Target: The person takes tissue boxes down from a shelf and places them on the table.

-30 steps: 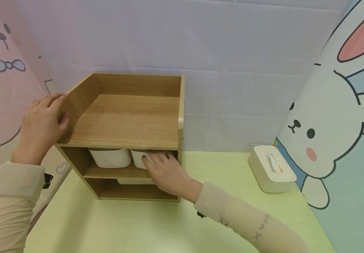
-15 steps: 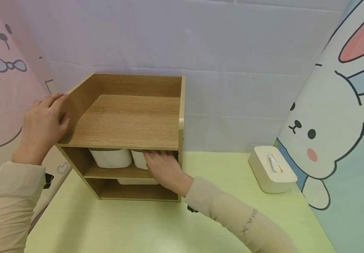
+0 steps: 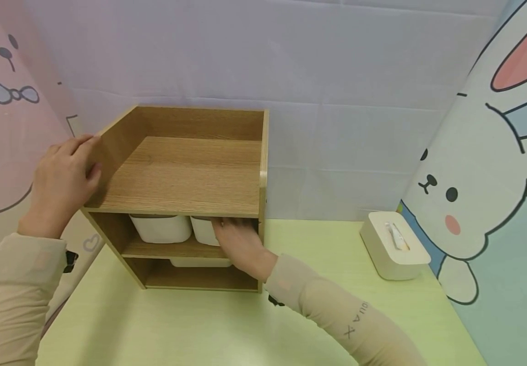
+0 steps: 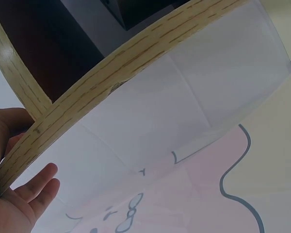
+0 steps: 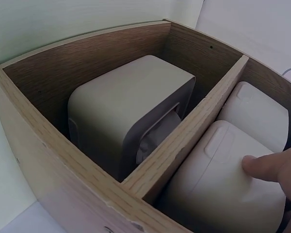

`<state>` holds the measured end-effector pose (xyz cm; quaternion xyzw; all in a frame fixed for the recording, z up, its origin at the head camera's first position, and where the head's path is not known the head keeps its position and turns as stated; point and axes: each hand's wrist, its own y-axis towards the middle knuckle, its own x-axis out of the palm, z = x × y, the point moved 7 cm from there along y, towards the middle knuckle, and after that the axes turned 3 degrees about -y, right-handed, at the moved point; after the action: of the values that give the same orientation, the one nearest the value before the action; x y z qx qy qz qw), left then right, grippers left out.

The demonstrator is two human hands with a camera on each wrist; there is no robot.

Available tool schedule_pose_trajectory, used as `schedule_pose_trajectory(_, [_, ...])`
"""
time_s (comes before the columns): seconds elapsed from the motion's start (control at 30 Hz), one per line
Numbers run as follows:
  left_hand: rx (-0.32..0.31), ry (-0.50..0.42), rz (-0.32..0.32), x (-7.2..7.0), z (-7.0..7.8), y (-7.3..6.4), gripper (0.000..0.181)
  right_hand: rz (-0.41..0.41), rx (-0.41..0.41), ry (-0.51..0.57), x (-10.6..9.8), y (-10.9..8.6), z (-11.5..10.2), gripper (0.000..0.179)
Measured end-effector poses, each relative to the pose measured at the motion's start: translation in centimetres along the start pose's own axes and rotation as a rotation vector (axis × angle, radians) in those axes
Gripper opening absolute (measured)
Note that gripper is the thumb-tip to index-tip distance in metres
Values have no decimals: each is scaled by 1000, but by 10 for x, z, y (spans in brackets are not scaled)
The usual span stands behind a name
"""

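Wooden shelf (image 3: 185, 175), as I held it on the desk (image 3: 309, 305)

Item: right white bin (image 3: 202, 232), middle tier. My right hand (image 3: 240, 249) was there, thumb touching its front; the fingertips were hidden, so I could not tell whether it gripped.
Item: left white bin (image 3: 160, 230), just beside.
Item: tissue box (image 5: 131, 92), lower tier.
Side panel (image 3: 116, 145), left: gripped by my left hand (image 3: 62, 180).
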<state>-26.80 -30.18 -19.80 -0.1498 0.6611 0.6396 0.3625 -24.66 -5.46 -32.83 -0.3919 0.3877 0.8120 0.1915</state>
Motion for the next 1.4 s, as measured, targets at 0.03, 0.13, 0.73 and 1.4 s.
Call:
schedule_pose_trajectory(0.03, [-2, -2, -3, 0, 0, 0, 45, -4, -3, 2, 0, 0, 0, 36])
schedule_pose_trajectory(0.13, [-4, -2, -6, 0, 0, 0, 46, -21, -14, 13, 2, 0, -1, 39])
schedule_pose_trajectory(0.73, [13, -5, 12, -2, 1, 1, 45, -122, -46, 88, 9, 4, -2, 48])
schedule_pose_trajectory(1.4, [3, -9, -8, 0, 0, 0, 46, -194, -64, 207, -1, -4, -3, 37])
